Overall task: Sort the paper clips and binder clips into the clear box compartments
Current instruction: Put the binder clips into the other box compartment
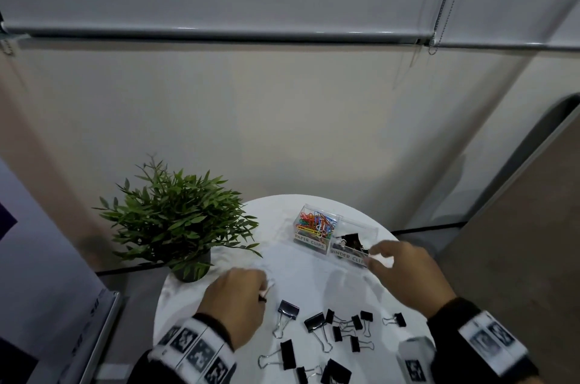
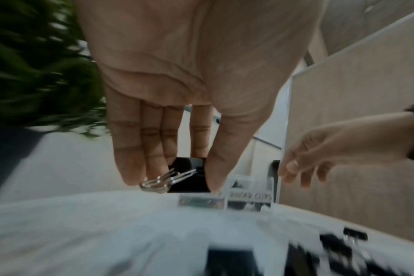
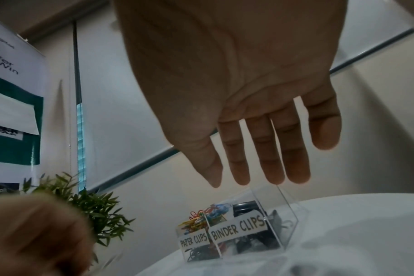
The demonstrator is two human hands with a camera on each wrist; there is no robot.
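Observation:
A clear two-part box [image 1: 370,228] stands at the back of the round white table [image 1: 219,270]. Its left compartment, labelled PAPER CLIPS, holds coloured paper clips [image 1: 317,223]; the right one, labelled BINDER CLIPS [image 3: 239,226], holds black binder clips [image 1: 353,241]. My left hand [image 1: 235,299] pinches a black binder clip [image 2: 189,175] between thumb and fingers, left of the loose pile. My right hand [image 1: 405,270] hovers empty with straight fingers just in front of the binder clip compartment. Several loose black binder clips [image 1: 317,322] lie near the table's front edge.
A potted green plant [image 1: 179,220] stands at the table's left rear, close to my left hand. A wall lies behind the table and a brown panel [image 1: 518,258] to the right. A white tagged block [image 1: 416,358] sits by my right wrist.

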